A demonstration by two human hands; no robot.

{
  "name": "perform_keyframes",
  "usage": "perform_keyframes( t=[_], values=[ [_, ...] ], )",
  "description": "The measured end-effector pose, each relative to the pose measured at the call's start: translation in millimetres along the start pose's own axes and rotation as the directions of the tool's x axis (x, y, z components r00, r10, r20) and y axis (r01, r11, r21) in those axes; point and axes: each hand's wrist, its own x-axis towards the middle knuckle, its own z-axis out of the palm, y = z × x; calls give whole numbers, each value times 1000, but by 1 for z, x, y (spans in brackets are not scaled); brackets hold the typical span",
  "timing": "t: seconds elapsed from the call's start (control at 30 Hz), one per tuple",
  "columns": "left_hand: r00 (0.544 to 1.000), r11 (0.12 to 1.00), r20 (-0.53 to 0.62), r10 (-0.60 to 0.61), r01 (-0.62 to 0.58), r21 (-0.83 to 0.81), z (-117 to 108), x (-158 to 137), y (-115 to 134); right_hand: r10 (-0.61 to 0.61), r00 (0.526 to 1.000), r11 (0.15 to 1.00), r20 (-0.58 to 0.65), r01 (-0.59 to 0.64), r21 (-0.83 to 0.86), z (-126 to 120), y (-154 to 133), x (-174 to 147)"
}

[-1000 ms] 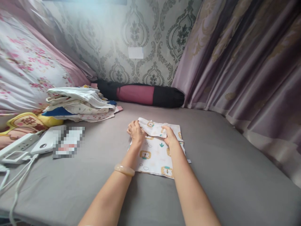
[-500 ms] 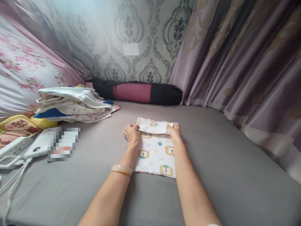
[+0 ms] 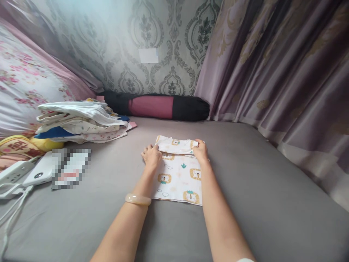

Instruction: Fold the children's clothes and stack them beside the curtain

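A white cloth [image 3: 178, 182] printed with lion faces, green leaves and small ovals lies on the grey bed sheet in front of me. Its far part is turned over toward me as a strip. At the left end of that strip is my left hand [image 3: 151, 154], closed at the cloth's edge with the thumb by the fold; its fingertips are partly hidden. My right hand [image 3: 201, 151] pinches the strip's right end between thumb and fingers. A pale bangle [image 3: 138, 199] circles my left wrist. Whether the cloth is a garment I cannot tell.
Folded clothes [image 3: 81, 122] are piled at the left, beside a floral pillow [image 3: 32, 80]. Nearer lie a power strip [image 3: 13, 171], a white device [image 3: 40, 173] with cables and a blurred flat item [image 3: 72, 169]. A black and maroon roll [image 3: 151, 107] lies along the wall; curtains [image 3: 261, 72] hang right.
The view has shifted slightly, so things sit a little further left. The turned-over strip lies about the same, and both hands stay at its ends, the left looking slightly flatter.
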Motion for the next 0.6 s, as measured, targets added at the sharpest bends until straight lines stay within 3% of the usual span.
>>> perform_keyframes(
  t=[0.13, 0.23, 0.33, 0.43, 0.6],
  values=[
    [995, 997, 78, -62, 66, -46, -11, 5, 6, -17, 996, 987, -82, 3, -158, -8, -12, -8],
    [997, 994, -26, -78, 76, -82, -10, 6, 19, -179, 977, 942, -113, 137, -308, -6, -22, -17],
    [980, 985, -115, 161, -167, -41, 0, 6, 36, -291, 957, 863, -1, 262, -433, 3, -32, -29],
    [917, 917, -26, 397, -396, 48, 14, 8, 49, -296, 934, 797, 201, 358, -487, 14, -42, -41],
    [872, 862, 62, 485, -489, 134, 32, 15, 48, -219, 904, 759, 368, 395, -518, 22, -48, -54]
  ],
)
